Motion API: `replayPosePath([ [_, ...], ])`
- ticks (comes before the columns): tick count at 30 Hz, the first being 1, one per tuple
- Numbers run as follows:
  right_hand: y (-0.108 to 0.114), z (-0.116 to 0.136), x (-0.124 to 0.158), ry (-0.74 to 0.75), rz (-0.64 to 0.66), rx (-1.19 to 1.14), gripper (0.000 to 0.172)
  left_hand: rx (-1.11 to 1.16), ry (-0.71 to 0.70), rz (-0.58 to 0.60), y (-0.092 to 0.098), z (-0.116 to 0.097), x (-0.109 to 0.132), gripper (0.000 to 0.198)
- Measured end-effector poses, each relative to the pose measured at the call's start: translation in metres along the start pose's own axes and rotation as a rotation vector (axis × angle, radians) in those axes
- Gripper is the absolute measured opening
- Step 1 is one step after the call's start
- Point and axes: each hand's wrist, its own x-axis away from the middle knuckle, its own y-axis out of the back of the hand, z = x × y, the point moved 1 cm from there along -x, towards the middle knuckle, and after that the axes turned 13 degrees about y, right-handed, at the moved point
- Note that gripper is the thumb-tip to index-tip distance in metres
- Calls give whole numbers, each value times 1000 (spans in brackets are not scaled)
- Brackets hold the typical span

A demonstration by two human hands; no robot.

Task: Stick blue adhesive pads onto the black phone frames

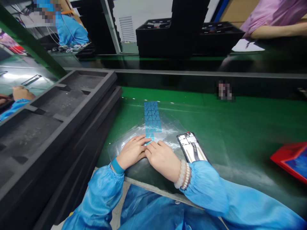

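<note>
A clear plastic sheet (134, 135) lies on the green table, carrying two columns of blue adhesive pieces (151, 116). Over its near end my left hand (133, 151) rests with fingers stretched out, the fingertips touching the lowest blue piece (150, 136). Against those fingertips, my right hand (164, 161) has its fingers curled in a pinch at the sheet's near edge. What the pinch holds is hidden. Just right of that hand lies an opened phone (192, 147) with its inside facing up, its lower part covered by my right sleeve.
Stacked black foam trays (83, 86) with compartments rise at the left. Black bins (153, 38) stand beyond the table's raised back edge. A red and blue object (292, 159) sits at the right. Co-workers' arms show at far left and upper right.
</note>
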Motion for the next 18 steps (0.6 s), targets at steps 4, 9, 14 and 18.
replayPosePath([
  [4, 6, -3, -8, 49, 50, -19, 19, 10, -8, 18, 2, 0, -3, 23],
  [9, 15, -4, -11, 23, 78, -139, 14, 22, -7, 51, 6, 2, -5, 33],
  [14, 22, -22, 29, -416, -287, -814, 15, 320, -3, 149, 10, 0, 2, 82],
  [18, 18, -20, 64, -940, -681, -1559, 26, 764, 152, -85, 3, -27, 5, 44],
])
